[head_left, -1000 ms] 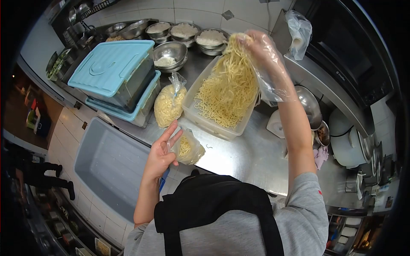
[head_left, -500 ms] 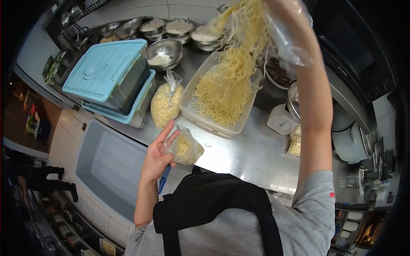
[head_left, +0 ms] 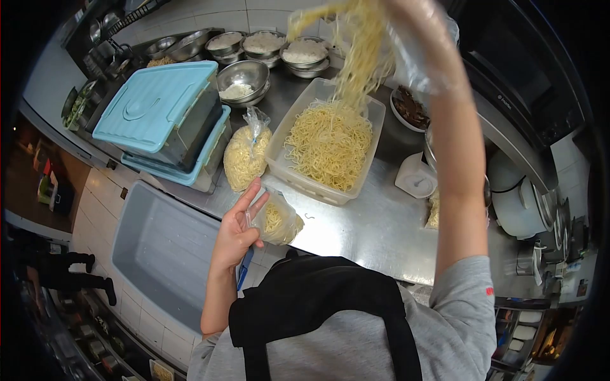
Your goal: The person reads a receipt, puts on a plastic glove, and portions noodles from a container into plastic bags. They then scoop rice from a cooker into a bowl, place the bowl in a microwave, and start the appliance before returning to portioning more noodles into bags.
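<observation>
A: Counter (head_left: 375, 228) first, what's on it?
B: Clear tub (head_left: 330, 193) of noodles; the gloved right hand (head_left: 416, 35) grips a bunch of noodles (head_left: 359, 63) above it, strands hanging straight down.
A: Left hand (head_left: 236, 232)?
B: Pinching a small noodle bag (head_left: 279, 222) at the counter's edge.

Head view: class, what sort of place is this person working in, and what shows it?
Probably a commercial kitchen: a stainless steel counter, a row of metal bowls by the tiled wall, and a big tub of noodles under the gloved right hand.
</observation>
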`<act>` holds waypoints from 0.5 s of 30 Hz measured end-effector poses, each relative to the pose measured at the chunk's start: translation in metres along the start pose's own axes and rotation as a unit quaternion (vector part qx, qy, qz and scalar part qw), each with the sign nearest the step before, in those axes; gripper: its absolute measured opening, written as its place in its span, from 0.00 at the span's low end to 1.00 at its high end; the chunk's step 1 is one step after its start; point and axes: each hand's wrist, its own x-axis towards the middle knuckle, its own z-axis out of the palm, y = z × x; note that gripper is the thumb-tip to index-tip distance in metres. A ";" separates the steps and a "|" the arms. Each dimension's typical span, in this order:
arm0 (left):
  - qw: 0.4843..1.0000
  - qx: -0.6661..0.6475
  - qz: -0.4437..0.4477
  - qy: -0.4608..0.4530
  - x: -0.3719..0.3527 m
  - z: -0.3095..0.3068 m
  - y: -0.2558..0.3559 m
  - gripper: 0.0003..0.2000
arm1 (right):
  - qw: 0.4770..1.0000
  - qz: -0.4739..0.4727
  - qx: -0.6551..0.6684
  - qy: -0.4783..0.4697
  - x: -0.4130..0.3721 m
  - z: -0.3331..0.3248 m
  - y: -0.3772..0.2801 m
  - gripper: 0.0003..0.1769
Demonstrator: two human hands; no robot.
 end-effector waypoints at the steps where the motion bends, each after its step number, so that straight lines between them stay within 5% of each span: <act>1: 1.000 0.000 0.001 0.002 -0.001 0.000 0.000 0.41 | 0.983 0.047 -0.175 -0.011 -0.007 0.002 0.012 0.25; 5: 1.000 -0.005 0.003 -0.005 -0.003 -0.003 -0.001 0.41 | 0.940 0.048 -0.339 0.007 -0.028 0.013 0.072 0.24; 7: 1.000 -0.007 0.002 -0.004 -0.004 -0.003 -0.001 0.41 | 0.949 0.189 -0.249 -0.037 -0.039 0.019 0.080 0.21; 9: 1.000 -0.002 0.001 -0.006 -0.004 -0.002 -0.001 0.41 | 0.939 0.205 -0.276 -0.025 -0.037 0.018 0.083 0.15; 11: 1.000 -0.002 0.001 -0.007 -0.002 -0.002 -0.001 0.41 | 0.980 0.199 -0.020 0.015 -0.033 0.008 0.092 0.11; 15: 1.000 -0.005 -0.005 -0.025 0.001 0.001 0.006 0.40 | 0.977 0.197 -0.077 0.003 -0.033 0.011 0.101 0.10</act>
